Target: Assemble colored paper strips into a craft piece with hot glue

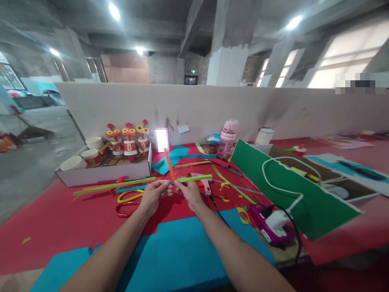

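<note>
Pinched between the right hand's thumb and fingers is the near end of a green strip, its free length pointing off to the right, above the table. An orange strip rises from the same fingertips, leaning a little to the left; whether it is gripped too or only stands behind them, I cannot tell. Just beside, the left hand has its thumb and fingertips drawn in close to the right hand's, but what they close on, if anything, is too small to make out. A second green strip runs leftward from behind the left hand, over a blue strip.

Near the left wrist lie a yellow loop and, in front of it, a red loop. Beside the right hand, a pink glue gun lies on the red table, its black cord trailing towards the person. Blue sheets lie under the forearms.

Further back on the left, a white tray holds paper cups and three red-and-yellow figures. Behind the hands, to the right, stands a pink bottle. Nearer, a green-sided box stands behind a purple power strip with a white plug in it.
</note>
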